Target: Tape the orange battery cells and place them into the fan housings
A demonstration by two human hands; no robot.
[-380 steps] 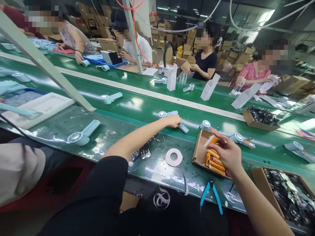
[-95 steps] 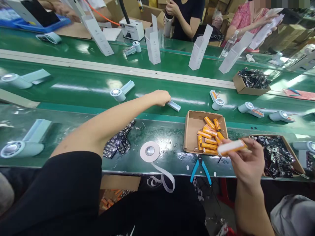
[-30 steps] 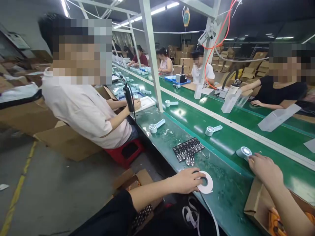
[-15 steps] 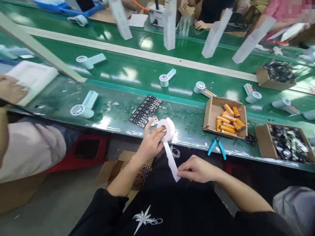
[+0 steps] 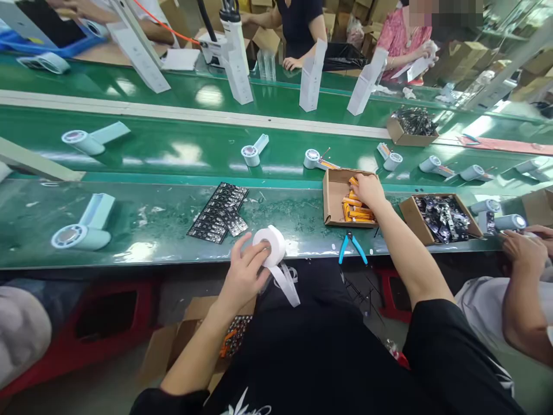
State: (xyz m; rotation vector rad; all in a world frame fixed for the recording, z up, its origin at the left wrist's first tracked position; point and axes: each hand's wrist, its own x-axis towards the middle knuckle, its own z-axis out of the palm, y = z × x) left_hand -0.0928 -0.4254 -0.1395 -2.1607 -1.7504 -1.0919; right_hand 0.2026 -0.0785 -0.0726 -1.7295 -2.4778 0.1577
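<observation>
My left hand grips a roll of white tape, fingers in its core. A loose strip of tape hangs from the roll over my lap. Inside a small cardboard box, my right hand has its fingertips closed on an orange cylindrical battery; they are partly hidden. More orange batteries lie below that hand. Blue-handled cutters rest in front of the box, at the table edge. Black circuit boards lie flat, left of the tape roll.
Light-blue fan housings stand on the bench and along the green conveyor. A box of dark small parts is at right, beside a co-worker's hands. White cartons stand farther back. An open box sits below the bench.
My right hand has let go of the tape strip and moved up and right into the battery box. The strip now hangs free. The view has shifted right.
</observation>
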